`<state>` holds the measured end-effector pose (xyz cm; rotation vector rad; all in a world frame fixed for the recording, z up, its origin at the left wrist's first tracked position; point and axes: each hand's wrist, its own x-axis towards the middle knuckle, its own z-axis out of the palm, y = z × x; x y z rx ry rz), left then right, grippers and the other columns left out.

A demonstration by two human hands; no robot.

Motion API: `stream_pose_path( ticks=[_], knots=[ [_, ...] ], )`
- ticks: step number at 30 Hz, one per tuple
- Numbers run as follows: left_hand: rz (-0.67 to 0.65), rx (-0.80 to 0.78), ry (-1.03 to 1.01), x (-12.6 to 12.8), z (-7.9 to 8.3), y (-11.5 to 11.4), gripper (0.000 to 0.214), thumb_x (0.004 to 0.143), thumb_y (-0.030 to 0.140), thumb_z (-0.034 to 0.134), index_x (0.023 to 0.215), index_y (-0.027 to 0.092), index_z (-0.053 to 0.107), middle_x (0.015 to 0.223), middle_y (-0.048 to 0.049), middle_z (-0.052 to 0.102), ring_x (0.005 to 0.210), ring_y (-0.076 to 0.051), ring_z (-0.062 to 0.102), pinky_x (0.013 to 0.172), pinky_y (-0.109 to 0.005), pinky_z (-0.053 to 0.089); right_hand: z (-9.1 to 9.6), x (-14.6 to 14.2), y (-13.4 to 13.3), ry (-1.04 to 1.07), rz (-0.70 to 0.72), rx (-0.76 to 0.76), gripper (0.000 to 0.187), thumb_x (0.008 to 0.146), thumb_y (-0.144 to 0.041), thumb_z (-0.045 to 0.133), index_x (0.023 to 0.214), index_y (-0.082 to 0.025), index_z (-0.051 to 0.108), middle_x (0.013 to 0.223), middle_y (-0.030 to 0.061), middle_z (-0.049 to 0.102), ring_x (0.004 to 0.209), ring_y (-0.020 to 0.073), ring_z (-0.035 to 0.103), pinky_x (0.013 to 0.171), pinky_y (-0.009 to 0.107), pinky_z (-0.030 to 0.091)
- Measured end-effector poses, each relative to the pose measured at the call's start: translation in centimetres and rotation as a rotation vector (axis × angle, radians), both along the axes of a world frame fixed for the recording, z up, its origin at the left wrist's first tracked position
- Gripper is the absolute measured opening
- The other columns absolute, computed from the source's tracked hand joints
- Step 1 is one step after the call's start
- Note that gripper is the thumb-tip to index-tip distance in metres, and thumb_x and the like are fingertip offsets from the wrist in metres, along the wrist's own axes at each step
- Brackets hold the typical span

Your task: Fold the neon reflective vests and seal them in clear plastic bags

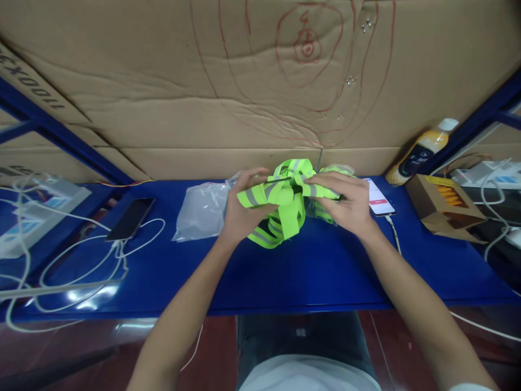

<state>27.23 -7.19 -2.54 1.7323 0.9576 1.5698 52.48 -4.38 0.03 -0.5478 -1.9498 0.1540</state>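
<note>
A neon yellow-green reflective strap vest (pixel 285 209) with grey bands is bunched up just above the blue shelf (pixel 309 277). My left hand (pixel 244 209) is closed on its left side, thumb over a strap. Closed on the right side is my right hand (pixel 345 203), fingers pinching the upper strap. A clear plastic bag (pixel 201 212) lies on the shelf just left of my left hand. Another clear bag with green straps inside (pixel 340 171) shows behind my right hand.
A dark phone (pixel 130 218) with white cables (pixel 81 266) lies at the left. A lit phone (pixel 379 200) lies at the right, near a yellow bottle (pixel 419 151) and an open cardboard box (pixel 443 209). Cardboard (pixel 228 81) forms the back wall.
</note>
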Motion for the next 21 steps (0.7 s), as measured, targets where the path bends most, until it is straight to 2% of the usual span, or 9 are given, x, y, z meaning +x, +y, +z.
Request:
stream_pose_path(
  ticks=[2, 4, 6, 8, 10, 13, 18, 21],
  knots=[
    [-0.098, -0.241, -0.114, 0.0, -0.4, -0.1, 0.055, 0.071, 0.042, 0.097, 0.117, 0.021, 0.074, 0.116, -0.0096, 0.079, 0.112, -0.033, 0.075, 0.1, -0.046, 0.061, -1.0, -0.1, 0.0, 0.016, -0.07, 0.168, 0.039, 0.096, -0.012, 0.061, 0.125, -0.03, 0.08, 0.121, 0.0047, 0.081, 0.107, 0.0238, 0.08, 0.095, 0.039, 0.065],
    [-0.244, -0.454, -0.25, 0.2, -0.4, -0.4, 0.058, 0.068, 0.049, 0.097, 0.114, 0.021, 0.076, 0.111, -0.0098, 0.08, 0.11, -0.036, 0.076, 0.096, -0.048, 0.063, -2.1, -0.3, 0.3, 0.008, -0.129, 0.31, 0.052, 0.095, -0.006, 0.056, 0.137, -0.032, 0.074, 0.131, 0.0057, 0.078, 0.113, 0.0251, 0.078, 0.098, 0.041, 0.066],
    [-0.333, -0.572, -0.411, 0.7, -0.2, -0.8, 0.066, 0.066, 0.062, 0.095, 0.116, 0.022, 0.076, 0.111, -0.0101, 0.08, 0.114, -0.039, 0.075, 0.096, -0.051, 0.064, -3.3, -0.4, 0.7, -0.001, -0.147, 0.392, 0.062, 0.095, -0.003, 0.055, 0.147, -0.035, 0.066, 0.138, 0.0063, 0.074, 0.118, 0.0268, 0.077, 0.1, 0.044, 0.066],
    [-0.331, -0.601, -0.534, 1.3, 0.2, -1.0, 0.067, 0.069, 0.069, 0.09, 0.114, 0.022, 0.078, 0.113, -0.0102, 0.08, 0.118, -0.04, 0.074, 0.099, -0.05, 0.063, -4.1, -0.6, 1.0, -0.021, -0.123, 0.403, 0.066, 0.095, -0.003, 0.056, 0.152, -0.037, 0.061, 0.143, 0.0069, 0.071, 0.122, 0.0287, 0.075, 0.1, 0.048, 0.067],
    [-0.263, -0.596, -0.584, 1.9, 0.4, -0.9, 0.056, 0.075, 0.059, 0.091, 0.114, 0.021, 0.078, 0.118, -0.0095, 0.08, 0.122, -0.037, 0.073, 0.103, -0.047, 0.061, -4.5, -0.8, 1.1, -0.064, -0.073, 0.361, 0.065, 0.096, -0.005, 0.058, 0.153, -0.036, 0.059, 0.146, 0.0085, 0.068, 0.128, 0.0307, 0.072, 0.102, 0.052, 0.065],
    [-0.169, -0.563, -0.584, 2.2, 0.2, -0.5, 0.05, 0.074, 0.037, 0.096, 0.117, 0.021, 0.076, 0.122, -0.0089, 0.079, 0.122, -0.035, 0.073, 0.105, -0.045, 0.06, -3.8, -1.1, 0.7, -0.077, 0.012, 0.21, 0.057, 0.096, -0.013, 0.061, 0.15, -0.032, 0.062, 0.15, 0.0109, 0.064, 0.136, 0.0325, 0.066, 0.109, 0.056, 0.061],
    [-0.147, -0.469, -0.478, 1.5, -0.6, 0.1, 0.052, 0.071, 0.038, 0.099, 0.114, 0.022, 0.076, 0.118, -0.0086, 0.078, 0.118, -0.034, 0.072, 0.103, -0.047, 0.059, -2.1, -1.4, -0.2, 0.053, 0.219, -0.215, 0.029, 0.1, -0.031, 0.065, 0.129, -0.03, 0.073, 0.152, 0.0096, 0.062, 0.142, 0.0304, 0.061, 0.118, 0.054, 0.053],
    [-0.098, -0.428, -0.352, 0.9, -1.4, 0.2, 0.052, 0.07, 0.043, 0.098, 0.112, 0.022, 0.075, 0.115, -0.0081, 0.076, 0.114, -0.033, 0.072, 0.105, -0.049, 0.057, -2.3, -2.0, -0.3, 0.182, 0.196, -0.351, 0.032, 0.101, -0.04, 0.066, 0.132, -0.029, 0.065, 0.147, 0.0108, 0.064, 0.141, 0.0281, 0.06, 0.121, 0.052, 0.05]
  ],
)
